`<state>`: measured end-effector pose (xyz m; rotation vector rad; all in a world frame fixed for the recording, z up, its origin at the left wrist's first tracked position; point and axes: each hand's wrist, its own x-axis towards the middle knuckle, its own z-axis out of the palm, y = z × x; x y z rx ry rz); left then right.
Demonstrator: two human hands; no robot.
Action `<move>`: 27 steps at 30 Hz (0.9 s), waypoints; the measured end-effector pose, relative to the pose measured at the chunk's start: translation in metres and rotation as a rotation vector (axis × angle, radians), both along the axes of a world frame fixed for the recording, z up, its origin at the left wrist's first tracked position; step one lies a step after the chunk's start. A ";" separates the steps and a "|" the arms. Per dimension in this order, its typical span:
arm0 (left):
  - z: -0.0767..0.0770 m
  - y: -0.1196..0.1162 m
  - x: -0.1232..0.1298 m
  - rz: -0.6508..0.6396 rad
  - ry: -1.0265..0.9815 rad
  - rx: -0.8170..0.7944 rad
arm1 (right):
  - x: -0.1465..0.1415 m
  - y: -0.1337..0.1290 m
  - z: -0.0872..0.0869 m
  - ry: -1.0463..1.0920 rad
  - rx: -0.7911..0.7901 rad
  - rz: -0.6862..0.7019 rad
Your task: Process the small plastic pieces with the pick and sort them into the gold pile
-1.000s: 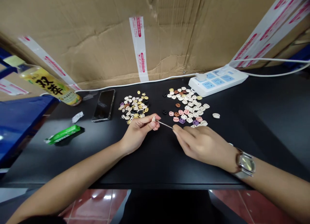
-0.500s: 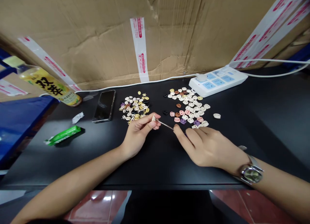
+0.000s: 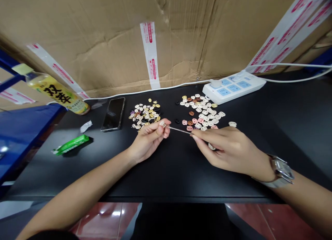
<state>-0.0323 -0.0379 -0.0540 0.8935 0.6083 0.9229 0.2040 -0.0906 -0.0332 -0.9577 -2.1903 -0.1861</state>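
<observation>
My left hand (image 3: 149, 139) is closed, pinching a small cream two-holed button-like piece (image 3: 163, 124) between thumb and fingers. My right hand (image 3: 230, 148) grips a thin metal rod-like tool (image 3: 179, 130), whose far end reaches my left fingertips beside the piece. Its handle is hidden in my right fingers. Another cream piece (image 3: 212, 147) shows below my right fingers; I cannot tell whether it is held or lies on the table. Beyond my left hand lies a pile of small pieces (image 3: 142, 115), some with little stubs. A second, looser pile (image 3: 204, 112) of two-holed pieces is partly covered by my right hand.
A white power strip (image 3: 233, 88) stands at the back right, its cable along the cardboard wall (image 3: 109, 42). To the left are a phone (image 3: 113, 114), a leaning drink bottle (image 3: 58, 91), a green wrapped packet (image 3: 71, 145) and a scrap of paper (image 3: 86, 126) on the black table (image 3: 166, 177).
My right hand has turned at the wrist and shifted slightly right, showing more of the rod. The piece in my left fingers has tilted. The view has moved a little.
</observation>
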 end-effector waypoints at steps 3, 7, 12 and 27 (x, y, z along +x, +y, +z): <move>0.000 -0.002 0.000 -0.063 0.017 0.005 | 0.000 0.000 -0.001 0.008 0.001 0.011; -0.001 -0.002 0.000 -0.091 0.013 -0.007 | 0.000 0.001 -0.001 -0.006 -0.012 0.014; -0.003 -0.002 -0.001 -0.099 0.023 0.023 | -0.002 -0.001 0.000 -0.055 0.038 -0.011; -0.003 -0.003 0.001 -0.079 0.118 0.119 | 0.000 -0.005 0.007 -0.203 0.016 -0.020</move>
